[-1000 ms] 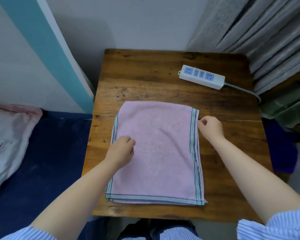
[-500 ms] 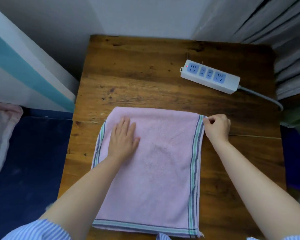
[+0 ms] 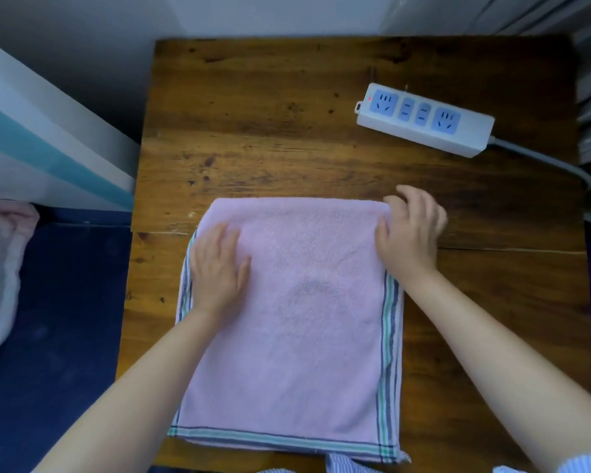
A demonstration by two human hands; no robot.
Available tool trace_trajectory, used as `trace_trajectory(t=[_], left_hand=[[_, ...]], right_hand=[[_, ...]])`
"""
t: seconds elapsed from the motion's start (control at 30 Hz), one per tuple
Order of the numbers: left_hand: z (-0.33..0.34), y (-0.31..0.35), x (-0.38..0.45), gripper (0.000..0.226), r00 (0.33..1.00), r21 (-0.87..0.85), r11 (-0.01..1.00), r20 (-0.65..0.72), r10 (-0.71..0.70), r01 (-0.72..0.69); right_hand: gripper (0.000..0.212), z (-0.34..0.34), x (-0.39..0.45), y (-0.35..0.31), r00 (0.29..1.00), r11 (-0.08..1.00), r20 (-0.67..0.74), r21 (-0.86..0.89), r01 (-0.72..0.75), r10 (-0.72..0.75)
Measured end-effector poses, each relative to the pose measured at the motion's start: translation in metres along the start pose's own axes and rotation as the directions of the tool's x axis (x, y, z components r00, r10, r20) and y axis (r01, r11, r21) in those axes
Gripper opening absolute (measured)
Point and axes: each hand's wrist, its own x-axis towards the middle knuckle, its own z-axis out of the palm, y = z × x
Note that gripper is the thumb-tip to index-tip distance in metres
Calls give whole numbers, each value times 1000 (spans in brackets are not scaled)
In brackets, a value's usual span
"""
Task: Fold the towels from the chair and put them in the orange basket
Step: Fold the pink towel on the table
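Pink towel [image 3: 297, 336] is lying folded and flat on the wooden worktop [image 3: 270, 131], filling the lower centre of the frame. Striped bands in green, dark blue and white are running along its right edge and its near edge; a narrower strip of the same stripes is showing along its left edge. Its near edge is reaching the front edge of the worktop.

Left hand [image 3: 217, 268] is resting palm down on the towel's left part, centre-left of the frame. Its fingers [image 3: 224, 235] are lying straight and close together, flat on the cloth, holding nothing.

Right hand [image 3: 411, 233] is sitting at the towel's far right corner, right of centre. Its fingers [image 3: 415, 199] are curling over the towel's edge there, with the thumb on top of the cloth; the corner itself is hidden under the hand, so whether cloth is actually being pinched is not clear to me.

A white power strip [image 3: 423, 119] with blue sockets is lying at an angle on the worktop in the upper right, well apart from the towel, a small red light glowing at its left end. Its grey cable [image 3: 543, 162] is trailing off toward the right edge.

Dark blue bedding [image 3: 55, 336] is filling the lower left, with a pale pillow [image 3: 0, 268] at the left edge. Striped sleeve cuffs are showing along the bottom edge.
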Motion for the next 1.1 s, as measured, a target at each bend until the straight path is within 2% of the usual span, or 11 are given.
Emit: trace_trajectory(t=[0.07, 0.13, 0.2, 0.33, 0.5, 0.6, 0.7, 0.77, 0.87, 1.0, 1.1], left_hand=[[-8, -7, 2, 47, 985, -54, 984, -19, -172, 171], [-22, -11, 5, 37, 901, -194, 883, 13, -435, 428], [-26, -21, 7, 24, 805, -298, 760, 52, -591, 578], [-38, -31, 12, 38, 738, -303, 674, 234, -633, 674], [-43, -31, 24, 40, 633, -371, 513, 458, -624, 774], [-45, -25, 25, 39, 651, -415, 502, 480, -588, 759], [-48, -16, 22, 34, 719, -457, 555, 439, -539, 695], [-48, -10, 19, 16, 779, -426, 653, 364, -510, 627], [-47, -1, 13, 7, 842, -324, 782, 300, -448, 532], [-42, 12, -6, 16, 857, -380, 769, 252, -449, 514], [-37, 22, -19, 9, 879, -402, 782, 182, -441, 476]], right_hand=[[25, 6, 0, -20, 988, 988, 18, 16, 154, -154], [31, 15, -1, -42, 954, 957, 74, 28, 289, -291], [37, 25, -2, -65, 917, 933, 181, -3, 361, -355], [45, 40, 1, -91, 879, 923, 332, -58, 380, -341], [48, 56, -3, -84, 884, 918, 304, -61, 391, -356], [47, 58, -4, -82, 897, 918, 256, -79, 390, -359], [48, 58, -5, -82, 900, 919, 241, -64, 388, -363], [48, 58, -4, -81, 899, 922, 230, -18, 386, -372], [44, 55, 1, -73, 883, 910, 217, 99, 404, -416], [45, 47, 11, -57, 848, 877, 236, 202, 435, -475], [45, 46, 17, -55, 830, 858, 234, 238, 456, -506]])
